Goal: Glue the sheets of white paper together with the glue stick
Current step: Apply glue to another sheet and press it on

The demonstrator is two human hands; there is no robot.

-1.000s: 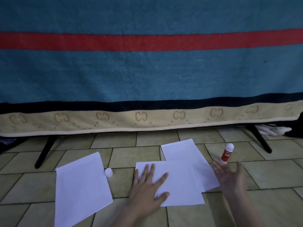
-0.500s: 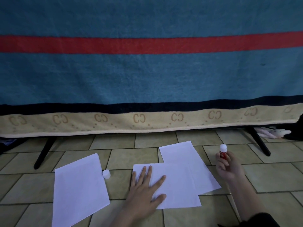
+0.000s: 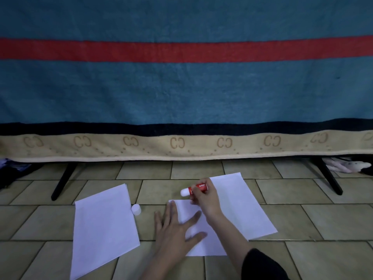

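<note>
1. While the left hand (image 3: 173,233) lies flat, fingers spread, on the front sheet (image 3: 203,245), the right hand (image 3: 203,199) grips the glue stick (image 3: 194,189), white tip pointing left.
2. Cap (image 3: 136,209) on floor (image 3: 302,257), touching the separate sheet (image 3: 103,227).

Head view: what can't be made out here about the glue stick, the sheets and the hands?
- Glue stick: label too small to read; right hand covers part of the barrel.
- Whether the stick's white tip touches the near sheet: cannot tell.
- How far the near sheet and far sheet overlap: both hands hide it.
- Left hand: wrist cut off by the bottom edge.
- Left stack: sheet count unreadable.
</note>
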